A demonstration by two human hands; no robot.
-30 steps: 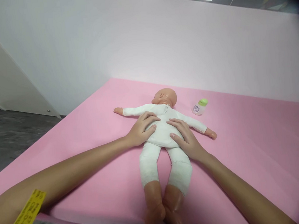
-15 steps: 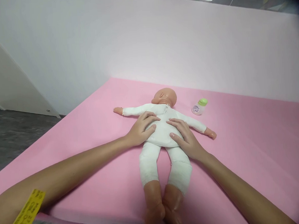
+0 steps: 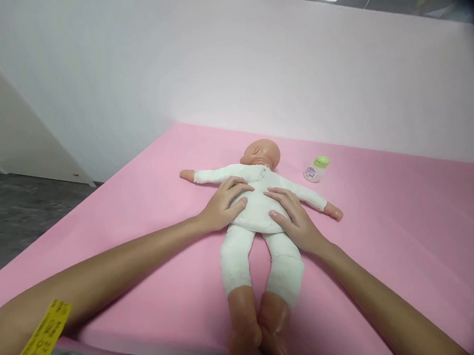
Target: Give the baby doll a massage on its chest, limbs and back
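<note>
A baby doll [image 3: 258,211] lies on its belly on a pink-covered table, its head at the far end turned left and its arms spread. Its trunk and upper limbs are white cloth; the head, hands and lower legs are tan plastic. Flat against the left side of its back rests my left hand [image 3: 226,202], fingers apart. My right hand [image 3: 294,217] lies on the right side of the back, also with fingers extended. Neither hand grips anything. Beyond the doll's right-side arm stands a small clear bottle [image 3: 316,170] with a green cap and a printed label.
The pink cover [image 3: 141,206] spreads across the table, which meets a white wall [image 3: 213,65] at the back. A pale door [image 3: 21,117] and grey floor [image 3: 20,206] are at the left. A yellow printed strip [image 3: 41,342] hangs at lower left, before my left forearm.
</note>
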